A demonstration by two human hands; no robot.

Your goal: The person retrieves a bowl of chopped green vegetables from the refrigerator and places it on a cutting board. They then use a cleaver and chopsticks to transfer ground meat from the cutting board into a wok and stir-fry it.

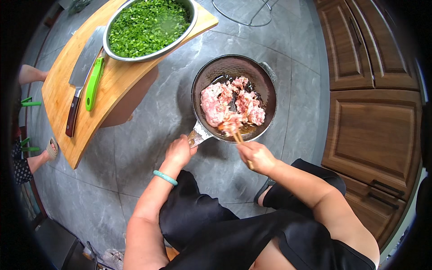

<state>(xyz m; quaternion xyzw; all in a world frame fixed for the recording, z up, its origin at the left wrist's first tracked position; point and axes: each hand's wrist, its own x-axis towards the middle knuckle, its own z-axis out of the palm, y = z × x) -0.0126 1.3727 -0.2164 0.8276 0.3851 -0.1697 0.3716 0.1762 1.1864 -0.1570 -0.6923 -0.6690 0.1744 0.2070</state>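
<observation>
Before me is a dark round wok (222,67) with raw minced meat (214,104) and some dark liquid in it. My left hand (179,150) grips the wok's handle (199,134), which looks wrapped in silvery material. In my right hand (257,157) I hold wooden chopsticks (238,136). Their tips are in the meat near the wok's close rim, where a blurred clump hides them. A small orange-brown patch shows beside that clump. The meat lies in two main masses, with a gap of dark pan between them.
A wooden cutting board (118,81) at left carries a metal bowl (193,20) of chopped green herbs (148,27), a cleaver (84,64) and a green-handled peeler (94,84). A wire stand (250,24) is on the tiled floor. Wooden cabinets (374,131) line the right. Another person's leg (37,162) shows at far left.
</observation>
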